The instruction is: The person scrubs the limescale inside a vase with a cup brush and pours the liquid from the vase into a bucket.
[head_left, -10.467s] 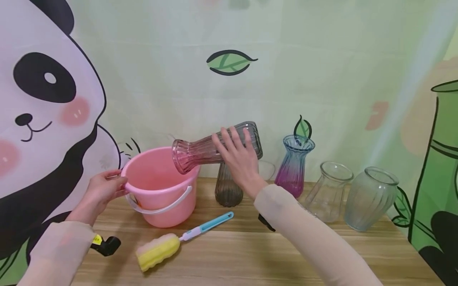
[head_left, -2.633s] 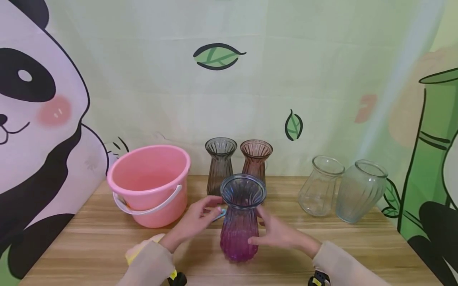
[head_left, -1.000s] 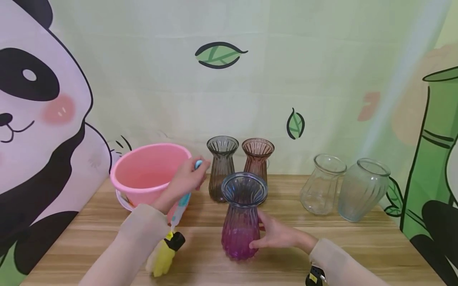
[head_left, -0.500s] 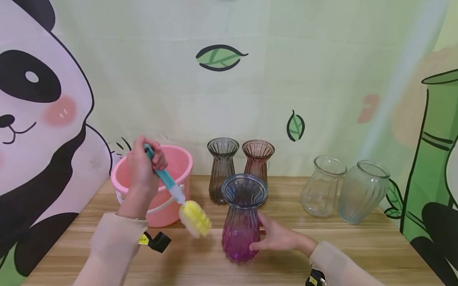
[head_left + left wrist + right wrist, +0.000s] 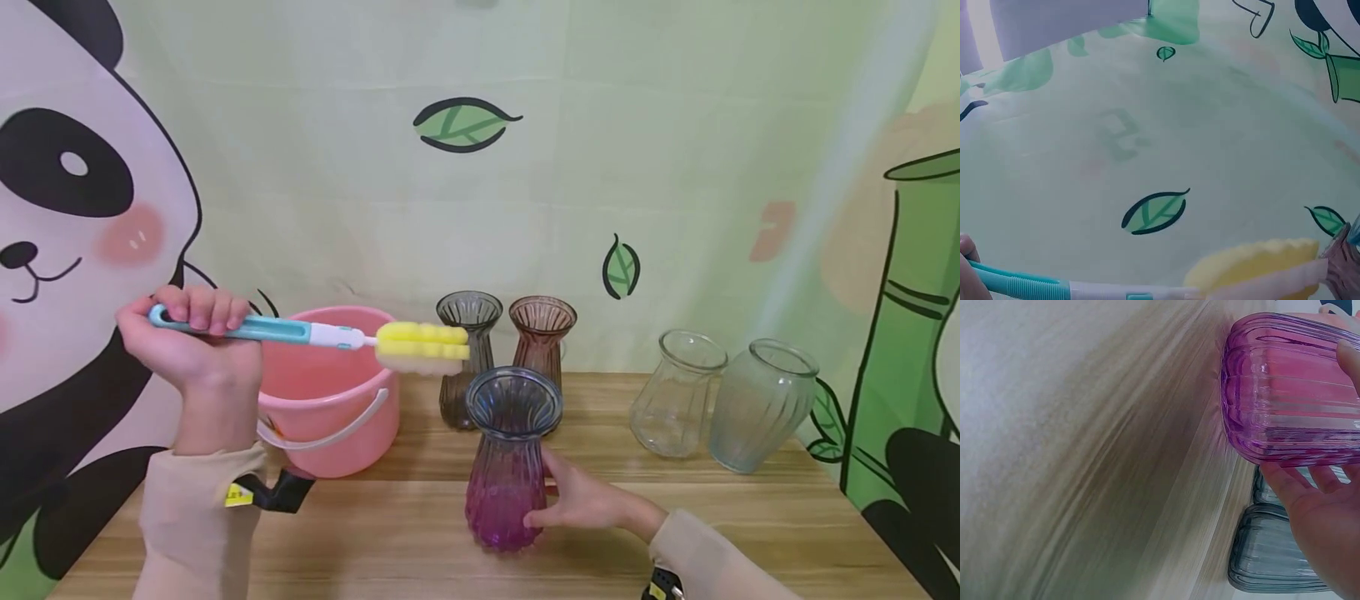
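Observation:
My left hand (image 5: 210, 354) grips the blue handle of a sponge bottle brush (image 5: 330, 336), held level above the pink bucket (image 5: 333, 446). Its yellow and pale sponge head points right, in front of the grey vase's neck. In the left wrist view the brush (image 5: 1104, 291) runs along the bottom edge. A ribbed glass vase (image 5: 504, 500), blue at the top and purple below, stands upright at the front. My right hand (image 5: 585, 496) holds it low on its right side; in the right wrist view the thumb and fingers lie either side of the purple base (image 5: 1285, 394).
Behind the held vase stand a grey ribbed vase (image 5: 461, 400) and a brownish-pink one (image 5: 542, 350). Two clear glass vases, a flared one (image 5: 667, 408) and a rounded one (image 5: 757, 417), are on the right of the wooden table (image 5: 420, 550). A printed cloth (image 5: 337, 167) hangs behind.
The left hand has picked up the brush from the table, lifted it and swung it from pointing down to level, moving left. The right hand stays on the blue-purple vase.

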`<move>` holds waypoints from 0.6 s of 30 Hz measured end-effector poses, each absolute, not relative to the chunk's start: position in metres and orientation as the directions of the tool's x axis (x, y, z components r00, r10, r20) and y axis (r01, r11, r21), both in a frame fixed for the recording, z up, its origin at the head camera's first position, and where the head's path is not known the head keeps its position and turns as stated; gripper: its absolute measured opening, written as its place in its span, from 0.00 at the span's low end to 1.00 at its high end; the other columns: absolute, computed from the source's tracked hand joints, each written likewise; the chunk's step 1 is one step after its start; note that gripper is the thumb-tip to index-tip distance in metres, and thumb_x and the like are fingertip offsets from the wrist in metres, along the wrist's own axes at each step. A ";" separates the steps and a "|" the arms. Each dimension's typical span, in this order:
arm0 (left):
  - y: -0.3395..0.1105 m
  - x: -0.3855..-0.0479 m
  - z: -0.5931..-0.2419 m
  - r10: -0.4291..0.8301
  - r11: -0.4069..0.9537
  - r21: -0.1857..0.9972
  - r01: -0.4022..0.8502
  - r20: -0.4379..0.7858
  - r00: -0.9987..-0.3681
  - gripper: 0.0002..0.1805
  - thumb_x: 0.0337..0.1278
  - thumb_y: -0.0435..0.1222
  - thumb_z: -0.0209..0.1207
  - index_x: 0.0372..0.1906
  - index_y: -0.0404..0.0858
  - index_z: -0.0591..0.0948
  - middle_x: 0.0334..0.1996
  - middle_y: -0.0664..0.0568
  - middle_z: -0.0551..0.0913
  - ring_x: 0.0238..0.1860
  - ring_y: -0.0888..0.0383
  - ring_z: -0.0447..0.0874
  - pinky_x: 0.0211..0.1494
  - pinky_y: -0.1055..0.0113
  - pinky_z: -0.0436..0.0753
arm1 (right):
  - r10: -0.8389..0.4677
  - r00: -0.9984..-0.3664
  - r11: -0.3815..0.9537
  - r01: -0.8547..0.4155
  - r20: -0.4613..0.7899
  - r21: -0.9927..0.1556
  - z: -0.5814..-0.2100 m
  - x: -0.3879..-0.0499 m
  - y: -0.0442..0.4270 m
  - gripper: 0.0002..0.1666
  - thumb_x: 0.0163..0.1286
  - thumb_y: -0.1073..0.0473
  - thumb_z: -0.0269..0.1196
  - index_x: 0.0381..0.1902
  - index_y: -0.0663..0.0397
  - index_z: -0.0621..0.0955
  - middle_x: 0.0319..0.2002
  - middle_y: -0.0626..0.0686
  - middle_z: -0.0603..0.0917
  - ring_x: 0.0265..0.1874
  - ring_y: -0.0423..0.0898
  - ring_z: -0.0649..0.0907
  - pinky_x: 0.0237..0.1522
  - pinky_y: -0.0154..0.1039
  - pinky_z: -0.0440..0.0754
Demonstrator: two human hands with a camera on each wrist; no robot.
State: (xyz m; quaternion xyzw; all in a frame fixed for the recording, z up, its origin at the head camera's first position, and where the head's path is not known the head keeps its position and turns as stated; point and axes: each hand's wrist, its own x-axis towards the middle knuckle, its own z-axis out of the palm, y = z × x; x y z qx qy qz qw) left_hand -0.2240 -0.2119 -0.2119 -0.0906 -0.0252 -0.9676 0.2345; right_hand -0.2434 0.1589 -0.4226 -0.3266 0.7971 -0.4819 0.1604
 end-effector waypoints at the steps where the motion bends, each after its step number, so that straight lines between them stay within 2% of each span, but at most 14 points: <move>1: -0.213 -0.224 -0.211 -0.443 -0.895 -0.025 0.446 0.178 -0.879 0.15 0.47 0.37 0.43 0.12 0.36 0.59 0.07 0.47 0.57 0.08 0.54 0.50 0.11 0.66 0.55 | -0.674 -0.736 0.323 -0.366 0.059 -0.873 -0.423 -0.244 0.159 0.50 0.52 0.59 0.69 0.67 0.54 0.54 0.60 0.59 0.67 0.61 0.56 0.69 0.56 0.40 0.73; 5: -0.205 -0.223 -0.210 -0.385 -0.923 -0.090 0.375 0.201 -0.901 0.17 0.47 0.38 0.42 0.10 0.36 0.58 0.06 0.48 0.56 0.08 0.54 0.51 0.12 0.66 0.55 | -0.672 -0.738 0.326 -0.374 0.065 -0.869 -0.424 -0.245 0.160 0.51 0.52 0.59 0.70 0.67 0.55 0.53 0.61 0.60 0.67 0.61 0.56 0.69 0.56 0.39 0.73; 8: -0.191 -0.221 -0.210 -0.333 -0.943 -0.073 0.325 0.255 -0.908 0.17 0.48 0.38 0.41 0.10 0.36 0.58 0.06 0.49 0.56 0.08 0.55 0.51 0.12 0.67 0.55 | -0.668 -0.742 0.337 -0.371 0.058 -0.865 -0.424 -0.244 0.160 0.52 0.52 0.58 0.70 0.68 0.55 0.52 0.62 0.60 0.66 0.61 0.56 0.69 0.56 0.38 0.74; 14: -0.161 -0.221 -0.210 -0.245 -0.956 0.063 0.286 0.364 -0.899 0.14 0.45 0.35 0.40 0.10 0.38 0.56 0.06 0.52 0.56 0.09 0.58 0.50 0.15 0.70 0.53 | -0.661 -0.750 0.358 -0.350 0.029 -0.866 -0.424 -0.244 0.160 0.54 0.53 0.57 0.69 0.69 0.54 0.50 0.63 0.60 0.64 0.62 0.55 0.68 0.56 0.39 0.73; 18: -0.149 -0.222 -0.208 -0.206 -0.935 0.176 0.309 0.443 -0.873 0.15 0.50 0.35 0.38 0.11 0.39 0.55 0.07 0.53 0.55 0.09 0.59 0.49 0.15 0.71 0.51 | -0.663 -0.748 0.353 -0.345 0.028 -0.870 -0.423 -0.244 0.159 0.53 0.53 0.56 0.69 0.69 0.53 0.50 0.63 0.60 0.64 0.62 0.55 0.68 0.56 0.40 0.73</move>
